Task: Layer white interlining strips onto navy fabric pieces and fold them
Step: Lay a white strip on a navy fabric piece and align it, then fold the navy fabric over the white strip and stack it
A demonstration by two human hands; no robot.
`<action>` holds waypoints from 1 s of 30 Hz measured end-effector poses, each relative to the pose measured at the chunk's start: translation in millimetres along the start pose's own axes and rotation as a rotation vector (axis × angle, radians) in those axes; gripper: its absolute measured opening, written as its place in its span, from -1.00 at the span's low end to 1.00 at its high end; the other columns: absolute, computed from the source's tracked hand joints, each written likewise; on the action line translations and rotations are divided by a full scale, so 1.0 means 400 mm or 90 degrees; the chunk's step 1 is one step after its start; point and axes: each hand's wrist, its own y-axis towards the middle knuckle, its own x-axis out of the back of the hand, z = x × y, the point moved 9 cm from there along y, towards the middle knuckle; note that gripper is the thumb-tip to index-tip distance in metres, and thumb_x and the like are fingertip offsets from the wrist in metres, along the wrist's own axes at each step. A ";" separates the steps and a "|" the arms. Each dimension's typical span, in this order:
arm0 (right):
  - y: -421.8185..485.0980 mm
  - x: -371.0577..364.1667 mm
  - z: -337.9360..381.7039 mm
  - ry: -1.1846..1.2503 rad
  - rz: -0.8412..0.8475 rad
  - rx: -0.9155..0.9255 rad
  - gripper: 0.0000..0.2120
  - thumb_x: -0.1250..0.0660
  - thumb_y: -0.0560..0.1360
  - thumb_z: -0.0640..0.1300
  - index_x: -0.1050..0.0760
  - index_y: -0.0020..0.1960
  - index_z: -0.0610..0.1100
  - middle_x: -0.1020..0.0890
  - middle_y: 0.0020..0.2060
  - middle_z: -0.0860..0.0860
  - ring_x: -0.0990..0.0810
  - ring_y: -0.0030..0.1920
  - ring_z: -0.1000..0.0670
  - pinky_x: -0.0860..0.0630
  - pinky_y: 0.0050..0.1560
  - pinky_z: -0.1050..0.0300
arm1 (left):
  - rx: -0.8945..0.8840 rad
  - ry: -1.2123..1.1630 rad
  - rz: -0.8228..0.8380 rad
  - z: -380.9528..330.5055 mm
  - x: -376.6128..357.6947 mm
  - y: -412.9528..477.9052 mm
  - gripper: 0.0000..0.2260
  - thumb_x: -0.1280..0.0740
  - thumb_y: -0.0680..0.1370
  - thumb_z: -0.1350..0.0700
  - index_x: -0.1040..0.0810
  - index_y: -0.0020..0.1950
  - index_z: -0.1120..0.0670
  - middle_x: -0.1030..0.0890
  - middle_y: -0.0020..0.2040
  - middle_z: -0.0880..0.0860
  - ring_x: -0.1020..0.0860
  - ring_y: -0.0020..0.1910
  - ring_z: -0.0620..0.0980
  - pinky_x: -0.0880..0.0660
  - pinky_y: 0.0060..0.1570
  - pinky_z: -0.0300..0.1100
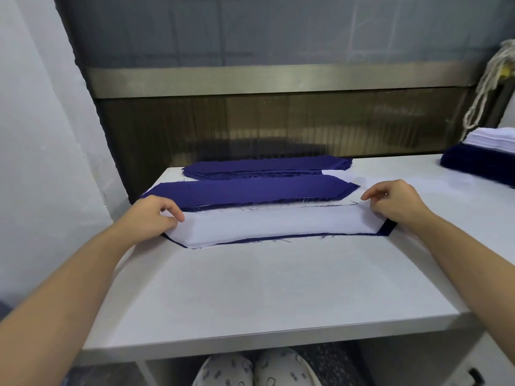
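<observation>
White interlining strip, pinched at either end by left hand and right hand; an uneven pull could skew it off the navy piece beneath.

A single wide-angle camera worn on the person's head looked forward and down from close above the flat white worktable, taking in the grey-blue back wall panel at top and patterned white slippers at bottom.

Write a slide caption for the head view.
Left hand and right hand pinch the ends of a white strip lying on navy fabric on the table.
</observation>
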 end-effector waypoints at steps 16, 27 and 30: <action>0.000 -0.004 -0.002 -0.060 0.010 -0.025 -0.72 -0.18 0.41 -0.38 -0.63 -0.12 -0.15 -0.57 -0.28 -0.02 -0.47 -0.11 -0.06 -0.36 -0.14 0.17 | -0.066 0.095 0.011 0.006 -0.011 0.014 -0.83 -0.35 0.50 0.21 -0.57 -0.15 -0.07 -0.53 0.00 -0.06 -0.46 0.00 -0.09 -0.40 0.02 -0.21; 0.104 -0.046 0.103 -0.262 -0.040 0.082 -0.79 -0.24 0.53 -0.18 -0.63 0.06 -0.08 -0.59 0.05 -0.11 -0.40 0.14 -0.19 -0.35 0.01 0.03 | -0.064 0.161 -0.128 -0.056 0.011 0.100 -0.96 -0.36 0.51 0.13 -0.55 -0.13 0.00 -0.42 -0.04 -0.01 -0.49 -0.12 0.00 -0.54 -0.11 -0.07; 0.162 -0.058 0.125 -0.217 -0.051 0.071 -0.77 -0.23 0.55 -0.18 -0.60 0.13 -0.12 -0.60 0.11 -0.10 -0.40 0.19 -0.18 -0.39 0.12 -0.02 | -0.090 0.174 -0.139 -0.082 -0.003 0.154 -0.95 -0.32 0.54 0.11 -0.57 -0.08 0.03 -0.47 -0.12 -0.02 -0.48 -0.19 -0.05 -0.46 -0.20 -0.18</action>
